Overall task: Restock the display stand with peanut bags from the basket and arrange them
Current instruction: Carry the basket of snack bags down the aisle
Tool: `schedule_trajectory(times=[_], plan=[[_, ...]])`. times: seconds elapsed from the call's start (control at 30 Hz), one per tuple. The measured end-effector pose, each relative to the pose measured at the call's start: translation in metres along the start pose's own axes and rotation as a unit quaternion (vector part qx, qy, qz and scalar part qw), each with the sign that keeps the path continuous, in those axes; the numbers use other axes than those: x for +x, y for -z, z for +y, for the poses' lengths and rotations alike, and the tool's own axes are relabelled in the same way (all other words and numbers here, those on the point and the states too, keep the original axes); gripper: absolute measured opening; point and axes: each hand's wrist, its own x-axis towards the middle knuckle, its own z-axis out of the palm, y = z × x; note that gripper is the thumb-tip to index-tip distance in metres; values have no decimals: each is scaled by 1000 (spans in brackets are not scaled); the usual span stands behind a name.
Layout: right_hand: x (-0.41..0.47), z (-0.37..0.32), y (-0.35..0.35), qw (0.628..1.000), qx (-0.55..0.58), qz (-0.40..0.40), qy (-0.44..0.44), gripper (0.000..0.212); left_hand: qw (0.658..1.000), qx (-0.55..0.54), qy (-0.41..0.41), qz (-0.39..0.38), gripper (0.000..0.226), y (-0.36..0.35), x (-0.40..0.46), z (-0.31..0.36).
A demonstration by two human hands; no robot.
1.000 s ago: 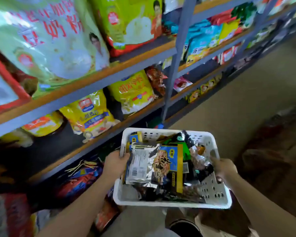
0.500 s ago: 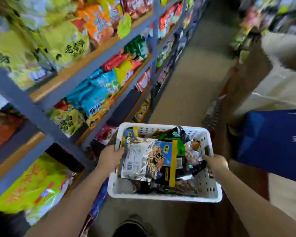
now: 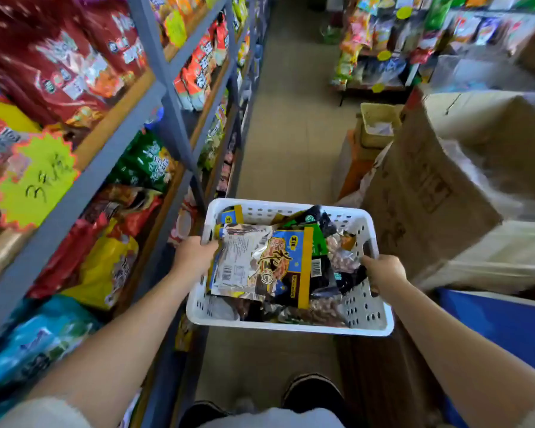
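carrying a full white perforated plastic basket (image 3: 291, 327) down the shop aisle

both hands grip the basket's side rims so it rides level at waist height: the left hand (image 3: 193, 257) wraps the left rim, its fingers curled over the edge and touching the top foil peanut bag with blue and yellow print (image 3: 266, 267); the right hand (image 3: 383, 271) clamps the right rim. the bags lie heaped inside, between the two hands, none lifted yet. the grey metal shelving (image 3: 164, 97) runs along the left; restocking has likely not begun.
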Motion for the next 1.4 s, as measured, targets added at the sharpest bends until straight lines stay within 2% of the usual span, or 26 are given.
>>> schedule_trajectory(times=[0.2, 0.4, 0.6, 0.67, 0.8, 0.93, 1.13, 1.4], plan=[[142, -94, -12, 998, -54, 19, 21, 28, 998, 32, -27, -38, 35, -52, 153, 94], [290, -204, -26, 996, -86, 14, 23, 43, 998, 48, 6, -32, 36, -110, 299, 177], [410, -326, -49, 996, -81, 18, 31, 26, 999, 37, 19, -34, 35, -127, 448, 252], [455, -366, -64, 995, -87, 9, 38, 27, 999, 29, 23, -35, 37, -134, 503, 271], [554, -437, -104, 997, -72, 11, 17, 40, 998, 42, 1, -48, 32, -153, 623, 318], [630, -508, -132, 998, -22, 24, -56, 42, 995, 61, -15, -78, 23, -162, 741, 389], [733, -611, -132, 992, 54, 37, -103, 41, 989, 94, -53, -102, 24, -181, 894, 510], [947, -721, -108, 986, 81, 103, -105, 47, 972, 128, -86, -175, 32, -298, 1090, 663]])
